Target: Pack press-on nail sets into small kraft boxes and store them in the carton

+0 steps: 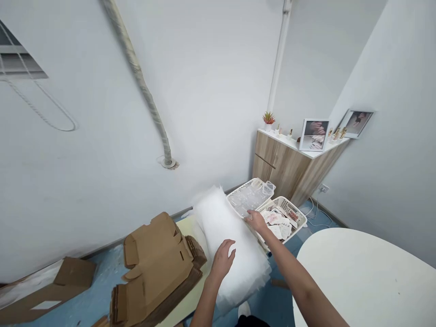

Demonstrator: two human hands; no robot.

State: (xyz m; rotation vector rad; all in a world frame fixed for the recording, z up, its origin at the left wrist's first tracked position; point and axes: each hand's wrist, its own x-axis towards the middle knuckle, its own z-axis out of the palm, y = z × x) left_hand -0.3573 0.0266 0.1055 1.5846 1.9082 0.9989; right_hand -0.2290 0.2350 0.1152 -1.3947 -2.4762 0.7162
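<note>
Beneath and between the two hands lies a thick stack of white, filmy sheets (238,240), its layered edges ragged at the near end. The left hand (223,261) is over the stack, thumb and fingers parted and nothing gripped between them. The right hand (256,221) reaches farther forward to the stack's right edge, its fingers loosely bent with nothing visible in their grasp; whether its fingertips touch the sheets I cannot tell. The hands are well apart from each other.

As far as this moment shows, the work looks to be at an early point or between two handlings: no sheet is lifted away, and the stack lies as one thick body. Taking hold of it, or of a part of it, seems left to do.

Just beyond the right hand is a basket (242,185) of clear plastic pieces; to that hand's right, a second basket (295,230) holds printed packets. Left of the left hand, flattened cardboard boxes (160,263) lie piled and not folded into shape, on a pale yellow sheet (185,225). Farther left is a long carton (76,274). Right of the right forearm is a white desk (361,272).
</note>
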